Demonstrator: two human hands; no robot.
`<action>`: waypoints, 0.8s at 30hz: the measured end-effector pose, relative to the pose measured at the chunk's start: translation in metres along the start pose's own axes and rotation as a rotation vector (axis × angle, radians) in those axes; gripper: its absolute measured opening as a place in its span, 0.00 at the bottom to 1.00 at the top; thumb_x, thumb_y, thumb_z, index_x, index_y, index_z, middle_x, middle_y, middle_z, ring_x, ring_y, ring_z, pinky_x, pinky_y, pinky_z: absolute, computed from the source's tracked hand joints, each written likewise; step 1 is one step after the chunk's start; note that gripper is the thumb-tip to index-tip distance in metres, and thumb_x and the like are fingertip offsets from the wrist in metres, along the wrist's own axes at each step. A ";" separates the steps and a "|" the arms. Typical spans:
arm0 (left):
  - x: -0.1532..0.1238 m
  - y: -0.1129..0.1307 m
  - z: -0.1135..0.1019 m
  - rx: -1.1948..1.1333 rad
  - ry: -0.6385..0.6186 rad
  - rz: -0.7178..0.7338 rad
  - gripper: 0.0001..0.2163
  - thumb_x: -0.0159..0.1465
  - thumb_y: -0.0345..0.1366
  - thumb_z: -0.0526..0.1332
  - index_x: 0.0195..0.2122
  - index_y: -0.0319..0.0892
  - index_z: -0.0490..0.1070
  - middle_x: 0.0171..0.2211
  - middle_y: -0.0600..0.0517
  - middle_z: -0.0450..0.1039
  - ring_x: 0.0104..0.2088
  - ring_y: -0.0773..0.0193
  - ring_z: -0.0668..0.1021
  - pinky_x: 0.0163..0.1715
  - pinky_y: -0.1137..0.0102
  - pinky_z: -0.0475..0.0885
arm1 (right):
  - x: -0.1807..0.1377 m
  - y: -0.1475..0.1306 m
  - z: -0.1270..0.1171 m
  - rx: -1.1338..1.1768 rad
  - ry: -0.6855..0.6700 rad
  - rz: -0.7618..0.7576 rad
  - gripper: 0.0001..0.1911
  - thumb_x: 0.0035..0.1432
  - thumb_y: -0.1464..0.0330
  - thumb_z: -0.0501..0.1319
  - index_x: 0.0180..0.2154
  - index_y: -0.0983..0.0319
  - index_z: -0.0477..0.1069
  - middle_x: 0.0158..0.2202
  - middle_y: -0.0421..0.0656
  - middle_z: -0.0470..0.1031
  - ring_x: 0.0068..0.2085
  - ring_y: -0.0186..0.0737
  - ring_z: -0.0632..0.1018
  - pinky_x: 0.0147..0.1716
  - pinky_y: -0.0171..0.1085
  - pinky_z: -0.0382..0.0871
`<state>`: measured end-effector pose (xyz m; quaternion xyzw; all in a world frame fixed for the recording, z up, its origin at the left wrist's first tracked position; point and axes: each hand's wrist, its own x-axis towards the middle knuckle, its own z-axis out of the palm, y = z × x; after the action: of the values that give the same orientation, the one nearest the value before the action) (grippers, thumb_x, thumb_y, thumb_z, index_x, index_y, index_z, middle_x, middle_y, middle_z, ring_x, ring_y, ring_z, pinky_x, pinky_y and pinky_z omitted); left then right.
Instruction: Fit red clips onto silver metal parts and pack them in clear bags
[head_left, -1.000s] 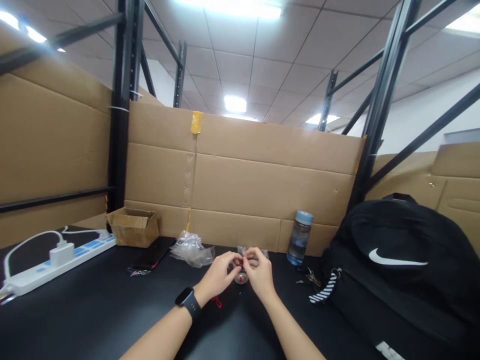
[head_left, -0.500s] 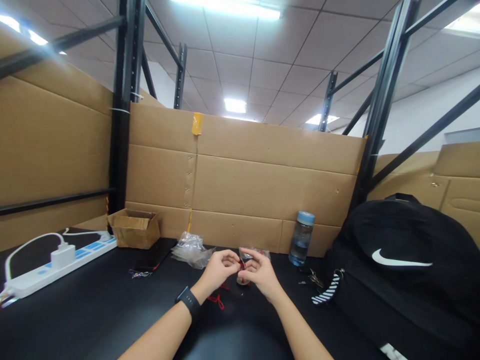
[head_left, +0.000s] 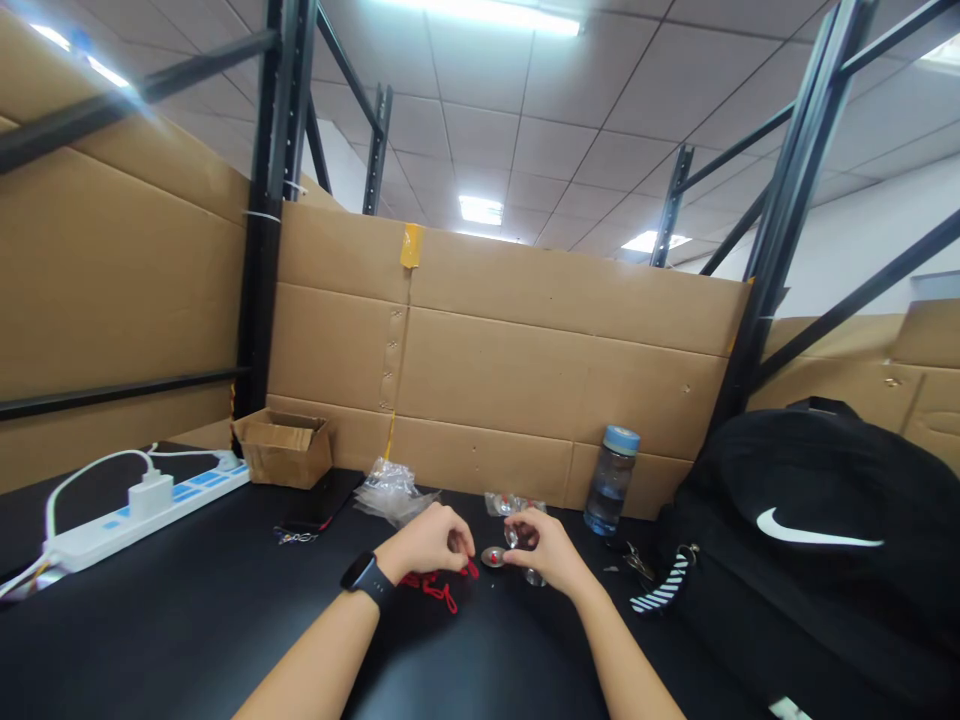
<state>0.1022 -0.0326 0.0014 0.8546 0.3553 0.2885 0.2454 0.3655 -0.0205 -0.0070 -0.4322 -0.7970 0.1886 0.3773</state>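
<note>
My left hand (head_left: 427, 545), with a black smartwatch (head_left: 360, 578) on its wrist, rests on the black table (head_left: 187, 620) with its fingers curled on a red cord (head_left: 435, 586) that trails under it. My right hand (head_left: 547, 548) pinches a small clear bead-like piece at its fingertips. Between the two hands a small silver dish (head_left: 493, 556) lies on the table. A second small clear piece sits just below my right hand's fingers.
Crumpled clear plastic bags (head_left: 390, 490) lie behind the hands. A small cardboard box (head_left: 285, 447), a black phone (head_left: 319, 505), a white power strip (head_left: 142, 505), a blue-capped water bottle (head_left: 611, 480), keys (head_left: 637, 562) and a black backpack (head_left: 810, 530) stand around. Cardboard walls enclose the table.
Both hands have come down from a joined pinch to the table and moved slightly apart. The red cord now lies on the table under my left hand. The camera shifted a little.
</note>
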 end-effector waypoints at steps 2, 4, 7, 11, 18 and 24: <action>-0.005 -0.008 -0.010 0.011 -0.083 0.026 0.08 0.52 0.31 0.66 0.33 0.40 0.82 0.30 0.51 0.82 0.31 0.63 0.81 0.34 0.75 0.71 | -0.002 0.010 -0.009 -0.135 -0.015 0.021 0.21 0.38 0.64 0.76 0.39 0.61 0.79 0.35 0.42 0.79 0.35 0.40 0.76 0.35 0.36 0.69; -0.007 -0.015 -0.016 0.044 -0.125 0.019 0.07 0.52 0.31 0.68 0.32 0.42 0.83 0.29 0.51 0.82 0.30 0.63 0.81 0.34 0.74 0.71 | -0.004 0.019 -0.015 -0.185 -0.031 0.045 0.21 0.37 0.65 0.76 0.38 0.61 0.80 0.36 0.43 0.79 0.36 0.41 0.77 0.37 0.36 0.69; -0.007 -0.020 -0.016 0.114 -0.152 0.004 0.06 0.52 0.30 0.68 0.31 0.43 0.83 0.28 0.52 0.81 0.30 0.64 0.80 0.35 0.73 0.71 | -0.006 0.030 -0.016 -0.181 -0.090 0.095 0.20 0.39 0.65 0.75 0.38 0.62 0.81 0.36 0.43 0.80 0.37 0.42 0.77 0.38 0.36 0.69; -0.003 -0.007 0.005 0.208 0.006 0.081 0.08 0.51 0.33 0.70 0.34 0.45 0.81 0.41 0.50 0.78 0.42 0.59 0.79 0.46 0.70 0.70 | -0.008 0.036 -0.012 -0.128 -0.144 0.143 0.20 0.39 0.65 0.75 0.39 0.62 0.81 0.34 0.43 0.81 0.34 0.41 0.77 0.36 0.35 0.69; 0.006 0.012 0.056 0.331 -0.089 0.213 0.16 0.62 0.32 0.60 0.50 0.53 0.75 0.51 0.53 0.77 0.53 0.55 0.76 0.53 0.62 0.66 | -0.009 0.031 -0.016 -0.157 -0.179 0.114 0.20 0.32 0.71 0.75 0.34 0.61 0.81 0.31 0.39 0.79 0.32 0.37 0.74 0.32 0.33 0.66; 0.004 0.007 0.059 0.343 -0.056 0.199 0.17 0.64 0.27 0.56 0.47 0.53 0.76 0.48 0.54 0.78 0.50 0.58 0.77 0.51 0.64 0.67 | -0.011 0.029 -0.021 -0.146 -0.184 0.176 0.17 0.34 0.72 0.74 0.33 0.62 0.79 0.27 0.37 0.76 0.29 0.35 0.73 0.30 0.32 0.65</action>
<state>0.1474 -0.0462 -0.0353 0.9225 0.3059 0.2226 0.0765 0.4016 -0.0140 -0.0165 -0.5076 -0.7989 0.2011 0.2522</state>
